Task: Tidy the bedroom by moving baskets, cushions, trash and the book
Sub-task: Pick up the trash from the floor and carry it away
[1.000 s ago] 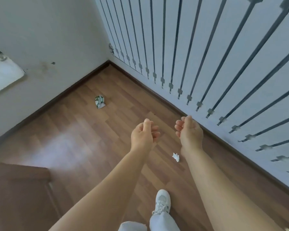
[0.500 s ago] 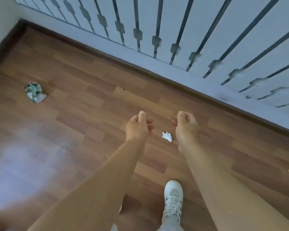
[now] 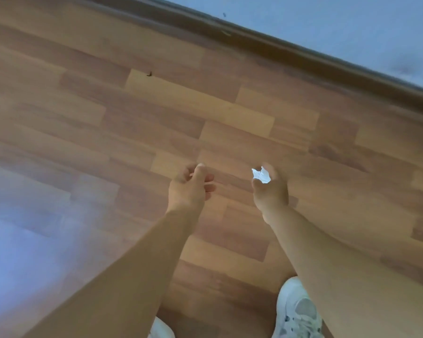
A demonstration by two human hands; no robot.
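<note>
Trash [image 3: 261, 175], a white scrap at frame centre, is met by the right hand [image 3: 270, 189], seemingly pinching it off the floor [image 3: 205, 106]; the left hand [image 3: 191, 189] is held loosely curled, empty.

A single view is given, taken from a wide-angle camera worn on the head. It is pointed steeply down at the floor [image 3: 205, 106], almost straight over the feet. Both forearms are seen running up from the lower edge to the hands, left [image 3: 189, 189] and right [image 3: 270, 191], which are set near the middle of the frame. A shoe [image 3: 298, 311] is cut by the lower edge. The skirting [image 3: 291, 48] and the foot of the wall [image 3: 340, 28] are caught slantwise across the upper right corner. The picture is blurred throughout. No second view is given, so nothing is shared.
</note>
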